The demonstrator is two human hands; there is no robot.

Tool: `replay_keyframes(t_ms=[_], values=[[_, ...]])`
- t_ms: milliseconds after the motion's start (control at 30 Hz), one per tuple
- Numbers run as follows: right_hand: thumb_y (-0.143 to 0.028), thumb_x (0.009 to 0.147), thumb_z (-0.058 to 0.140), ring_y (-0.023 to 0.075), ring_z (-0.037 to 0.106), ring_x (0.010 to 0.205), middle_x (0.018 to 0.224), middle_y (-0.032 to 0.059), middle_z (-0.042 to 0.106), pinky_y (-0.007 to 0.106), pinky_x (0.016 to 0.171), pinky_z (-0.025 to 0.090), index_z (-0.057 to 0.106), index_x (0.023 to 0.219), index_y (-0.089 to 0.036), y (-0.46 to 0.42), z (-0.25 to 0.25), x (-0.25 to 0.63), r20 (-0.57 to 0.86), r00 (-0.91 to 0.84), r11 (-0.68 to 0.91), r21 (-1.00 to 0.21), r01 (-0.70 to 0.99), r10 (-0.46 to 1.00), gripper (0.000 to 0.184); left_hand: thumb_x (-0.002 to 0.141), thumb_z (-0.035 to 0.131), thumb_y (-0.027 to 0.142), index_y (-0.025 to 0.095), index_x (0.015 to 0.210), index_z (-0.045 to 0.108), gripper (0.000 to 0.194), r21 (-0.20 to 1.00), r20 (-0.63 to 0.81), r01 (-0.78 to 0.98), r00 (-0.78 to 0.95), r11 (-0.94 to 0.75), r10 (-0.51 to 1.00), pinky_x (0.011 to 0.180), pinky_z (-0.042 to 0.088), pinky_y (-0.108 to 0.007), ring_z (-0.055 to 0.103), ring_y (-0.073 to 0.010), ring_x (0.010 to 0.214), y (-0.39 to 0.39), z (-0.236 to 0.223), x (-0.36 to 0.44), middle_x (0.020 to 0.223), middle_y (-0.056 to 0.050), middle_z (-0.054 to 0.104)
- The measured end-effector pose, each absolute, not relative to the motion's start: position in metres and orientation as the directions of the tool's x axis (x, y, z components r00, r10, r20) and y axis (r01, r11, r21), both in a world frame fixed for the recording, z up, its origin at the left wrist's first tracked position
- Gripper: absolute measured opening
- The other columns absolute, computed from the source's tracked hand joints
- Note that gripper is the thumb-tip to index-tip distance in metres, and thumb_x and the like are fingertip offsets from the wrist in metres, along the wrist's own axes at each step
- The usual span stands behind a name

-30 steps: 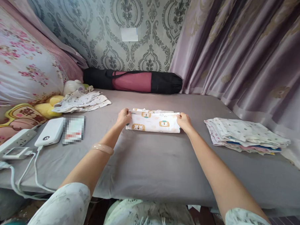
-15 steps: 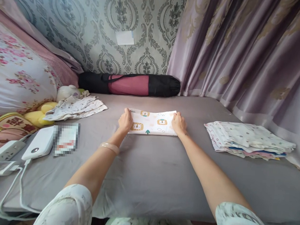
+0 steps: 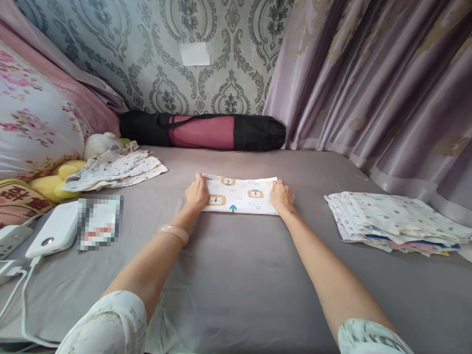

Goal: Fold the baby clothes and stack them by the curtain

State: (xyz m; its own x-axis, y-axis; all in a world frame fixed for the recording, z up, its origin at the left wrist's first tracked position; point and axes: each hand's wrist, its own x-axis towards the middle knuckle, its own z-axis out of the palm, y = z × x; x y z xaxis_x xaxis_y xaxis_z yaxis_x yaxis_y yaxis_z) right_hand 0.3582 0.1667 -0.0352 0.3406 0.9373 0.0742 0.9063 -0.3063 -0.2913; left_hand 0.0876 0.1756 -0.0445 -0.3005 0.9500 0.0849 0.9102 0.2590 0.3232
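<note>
At the middle of the frame, a folded lion-print cloth (image 3: 241,195) is stretched between two hands over the grey sheet (image 3: 255,282). The left hand (image 3: 197,191) grasps its left end and the right hand (image 3: 282,198) its right end, both with fingers curled tight around the edges. Gripping opposite ends probably holds the layers flat and even; the upper edge dips slightly between the hands. Whether the lower edge rests on the sheet, I cannot tell.

At the right of the frame, a stack of folded cloths (image 3: 400,218) lies flat, likely so the layers sit neatly on one another. At the left, a rumpled cloth (image 3: 117,172) lies well apart from it, perhaps so that the two do not mix.

At upper centre, a long black-and-pink bag (image 3: 201,131) lies closed; its rounded shape suggests something rolled inside, but the contents are hidden. A pixelated packet (image 3: 100,223) lies beside a white power bank (image 3: 56,229); what it holds cannot be told.
</note>
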Motion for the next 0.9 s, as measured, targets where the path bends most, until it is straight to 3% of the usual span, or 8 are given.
replay_keyframes(t_ms=[167, 467, 600, 667, 767, 833, 900], values=[[-0.033, 0.102, 0.029, 0.0288, 0.065, 0.106, 0.11, 0.0202, 0.068, 0.038, 0.088, 0.046, 0.057, 0.118, -0.011, 0.168, -0.036, 0.358, 0.056, 0.367, -0.334, -0.304, 0.892, 0.929, 0.039, 0.1, 0.023, 0.036, 0.014, 0.118, 0.046, 0.037, 0.276, 0.08, 0.926, -0.289, 0.258, 0.954, 0.076, 0.048, -0.037, 0.068, -0.0307, 0.097, 0.176, -0.046, 0.088, 0.105, -0.02, 0.069], [-0.037, 0.098, 0.034, 0.0323, 0.062, 0.111, 0.117, 0.0214, 0.067, 0.04, 0.089, 0.047, 0.066, 0.116, -0.011, 0.174, -0.033, 0.37, -0.05, 0.389, -0.374, -0.418, 0.828, 0.92, 0.045, 0.098, 0.03, 0.031, 0.012, 0.119, 0.047, 0.033, 0.301, 0.066, 0.901, -0.348, 0.313, 0.935, 0.08, 0.049, -0.039, 0.066, -0.0314, 0.1, 0.168, -0.038, 0.089, 0.108, -0.022, 0.067], [-0.035, 0.097, 0.033, 0.0306, 0.063, 0.111, 0.114, 0.0216, 0.068, 0.036, 0.086, 0.047, 0.067, 0.113, -0.01, 0.169, -0.026, 0.379, -0.059, 0.377, -0.364, -0.438, 0.822, 0.924, 0.045, 0.094, 0.04, 0.027, 0.009, 0.117, 0.049, 0.031, 0.312, 0.179, 0.911, -0.336, 0.27, 0.925, 0.084, 0.049, -0.039, 0.062, -0.0317, 0.107, 0.157, -0.027, 0.091, 0.119, -0.023, 0.059], [-0.032, 0.097, 0.03, 0.0304, 0.062, 0.111, 0.115, 0.0223, 0.066, 0.037, 0.088, 0.046, 0.064, 0.119, -0.009, 0.164, -0.021, 0.375, 0.019, 0.393, -0.346, -0.436, 0.831, 0.919, 0.046, 0.093, 0.043, 0.026, 0.008, 0.115, 0.052, 0.031, 0.297, 0.262, 0.931, -0.294, 0.213, 0.919, 0.088, 0.048, -0.04, 0.059, -0.0326, 0.112, 0.153, -0.022, 0.098, 0.121, -0.023, 0.057], [-0.029, 0.098, 0.025, 0.0295, 0.056, 0.119, 0.128, 0.021, 0.06, 0.043, 0.098, 0.041, 0.055, 0.13, -0.01, 0.156, -0.015, 0.354, 0.235, 0.309, -0.198, -0.399, 0.895, 0.922, 0.048, 0.094, 0.042, 0.028, 0.007, 0.122, 0.051, 0.037, 0.266, 0.345, 0.963, -0.138, 0.044, 0.928, 0.098, 0.044, -0.042, 0.054, -0.0329, 0.12, 0.151, -0.02, 0.118, 0.126, -0.022, 0.057], [-0.028, 0.099, 0.023, 0.0285, 0.043, 0.133, 0.144, 0.0174, 0.048, 0.05, 0.109, 0.029, 0.046, 0.139, -0.012, 0.152, -0.014, 0.334, 0.32, 0.142, -0.032, -0.327, 0.945, 0.937, 0.05, 0.095, 0.04, 0.031, 0.007, 0.132, 0.047, 0.045, 0.241, 0.375, 0.967, -0.015, -0.082, 0.927, 0.107, 0.038, -0.044, 0.044, -0.0331, 0.131, 0.15, -0.023, 0.134, 0.137, -0.02, 0.051], [-0.03, 0.099, 0.023, 0.0268, 0.024, 0.144, 0.156, 0.011, 0.032, 0.056, 0.115, 0.015, 0.037, 0.147, -0.016, 0.15, -0.017, 0.314, 0.318, -0.03, 0.116, -0.254, 0.96, 0.947, 0.052, 0.097, 0.036, 0.035, 0.008, 0.141, 0.04, 0.052, 0.227, 0.363, 0.964, 0.047, -0.138, 0.931, 0.114, 0.029, -0.047, 0.03, -0.0334, 0.142, 0.149, -0.026, 0.149, 0.149, -0.017, 0.041]])
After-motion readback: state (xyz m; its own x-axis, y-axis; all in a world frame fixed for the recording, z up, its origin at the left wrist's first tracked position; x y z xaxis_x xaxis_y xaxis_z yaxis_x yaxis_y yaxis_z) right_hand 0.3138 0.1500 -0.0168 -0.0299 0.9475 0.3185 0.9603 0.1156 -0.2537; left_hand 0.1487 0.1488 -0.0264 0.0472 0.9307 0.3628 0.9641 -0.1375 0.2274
